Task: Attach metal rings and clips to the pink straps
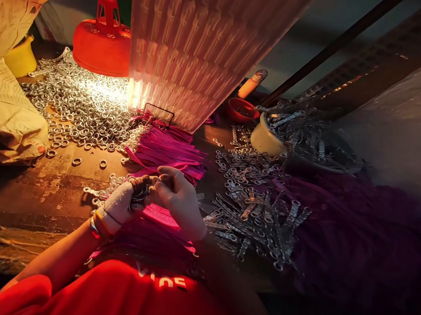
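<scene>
My left hand (120, 204), in a whitish glove with dark, dirty fingertips, is closed around several metal rings (139, 196). Against those fingertips, my right hand (179, 198) is bent in a pinch; what lies between its thumb and fingers is too small to make out. Bright magenta strips (162, 216) lie beneath both hands. Just beyond them is a bundle of magenta strips (175, 150), with pale ring ends at its left. A small cluster of ring-ended pieces (99, 196) pokes out left of my left hand.
A red lamp (101, 46) hangs over a heap of metal rings (78, 102). Behind the bundle stands a ribbed translucent panel (188, 56). At right lie ring-ended metal pieces (256, 217), a tipped cream bowl (267, 137), a red bowl (242, 111) and dark purple strips (352, 232). Crumpled paper (13, 112) is at left.
</scene>
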Demonstrator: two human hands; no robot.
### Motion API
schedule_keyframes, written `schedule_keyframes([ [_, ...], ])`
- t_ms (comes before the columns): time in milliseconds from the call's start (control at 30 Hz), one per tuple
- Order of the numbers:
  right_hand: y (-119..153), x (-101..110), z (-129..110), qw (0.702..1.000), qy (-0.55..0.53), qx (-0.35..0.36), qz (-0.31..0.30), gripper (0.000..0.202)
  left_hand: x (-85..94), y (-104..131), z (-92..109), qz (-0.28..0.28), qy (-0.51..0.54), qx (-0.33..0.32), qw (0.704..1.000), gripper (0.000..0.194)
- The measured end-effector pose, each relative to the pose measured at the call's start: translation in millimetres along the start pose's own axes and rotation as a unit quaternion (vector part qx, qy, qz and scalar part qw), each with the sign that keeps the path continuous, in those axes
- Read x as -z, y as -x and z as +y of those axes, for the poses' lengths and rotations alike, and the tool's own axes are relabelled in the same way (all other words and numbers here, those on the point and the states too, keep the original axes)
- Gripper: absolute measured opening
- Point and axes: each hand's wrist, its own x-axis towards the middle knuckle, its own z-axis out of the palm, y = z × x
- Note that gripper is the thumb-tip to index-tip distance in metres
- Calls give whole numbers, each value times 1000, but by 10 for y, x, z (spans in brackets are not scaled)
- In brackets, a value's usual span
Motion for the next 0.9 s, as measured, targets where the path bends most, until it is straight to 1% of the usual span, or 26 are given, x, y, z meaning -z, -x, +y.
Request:
schedule_keyframes([
  [67, 30, -35, 33, 1000, 21, -3, -12, 35, -19, -4, -9, -17, -71, -30, 997, 24],
  [133, 55, -28, 72, 998, 61, 26, -23, 34, -33, -1, 14, -38, -134, -48, 989, 33],
  [200, 57, 30, 106, 986, 125, 102, -39, 37, -36, 10, 64, -53, -166, -43, 984, 35],
  [233, 47, 72, 116, 974, 165, 149, -48, 39, -33, 16, 91, -56, -174, -33, 983, 35],
  [300, 8, 160, 111, 936, 257, 228, -71, 43, -13, 15, 133, -58, -191, -8, 980, 34],
  [333, -19, 199, 97, 914, 308, 250, -87, 43, 2, 7, 142, -59, -203, 2, 977, 33],
  [433, -109, 272, 29, 840, 442, 280, -144, 33, 50, -36, 124, -71, -230, 13, 971, 32],
  [500, -157, 300, -4, 797, 497, 296, -174, 23, 61, -57, 102, -81, -238, 15, 968, 34],
  [533, -172, 315, -9, 784, 512, 303, -176, 21, 58, -59, 98, -83, -245, 14, 966, 36],
  [567, -181, 334, -6, 778, 519, 308, -171, 19, 49, -56, 102, -83, -255, 9, 963, 39],
  [600, -182, 357, 4, 781, 519, 310, -160, 20, 37, -51, 115, -82, -266, 3, 960, 40],
  [633, -175, 384, 17, 790, 511, 306, -149, 21, 26, -45, 137, -79, -275, -7, 958, 41],
  [700, -144, 438, 41, 820, 476, 284, -142, 27, 9, -45, 200, -69, -260, -18, 963, 43],
  [733, -121, 462, 48, 838, 453, 265, -148, 30, 7, -53, 238, -63, -236, -13, 970, 45],
  [833, -39, 507, 42, 888, 382, 192, -172, 35, 17, -100, 345, -53, -141, 53, 987, 56],
  [900, 14, 518, 27, 910, 344, 153, -174, 34, 21, -117, 391, -56, -105, 101, 988, 53],
])
